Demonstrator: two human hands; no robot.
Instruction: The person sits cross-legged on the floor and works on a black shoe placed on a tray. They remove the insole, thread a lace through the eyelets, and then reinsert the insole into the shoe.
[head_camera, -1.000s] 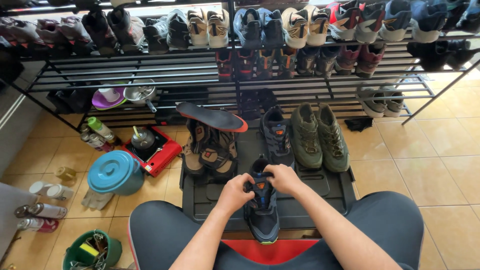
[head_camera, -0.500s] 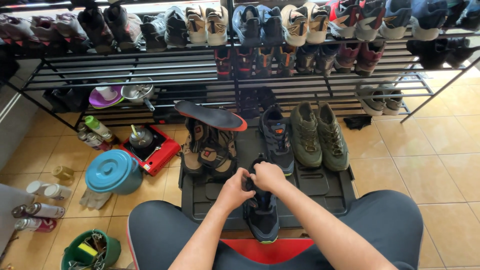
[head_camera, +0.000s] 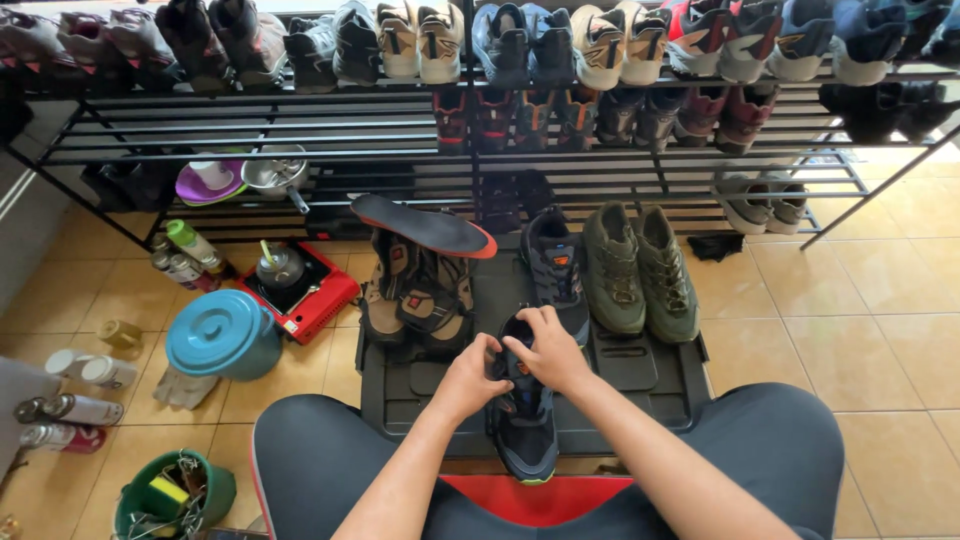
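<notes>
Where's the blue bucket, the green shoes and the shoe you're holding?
Blue bucket (head_camera: 222, 335), head view, on its lid.
Green shoes (head_camera: 640, 270), head view, on the laces.
Held shoe (head_camera: 527, 440), head view, on its toe.

Black plastic tray (head_camera: 640, 385) on tiled floor (head_camera: 850, 330), carrying brown sandals (head_camera: 415, 290), green shoes (head_camera: 640, 270), dark sneaker (head_camera: 522, 430)

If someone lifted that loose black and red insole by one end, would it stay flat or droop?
The insole looks thin, so it would probably droop a little. It seems light. It lies loosely across the brown boots, so a nudge might slide it off.

Bright daylight from the right, sharp focus, edges bowed.
</notes>
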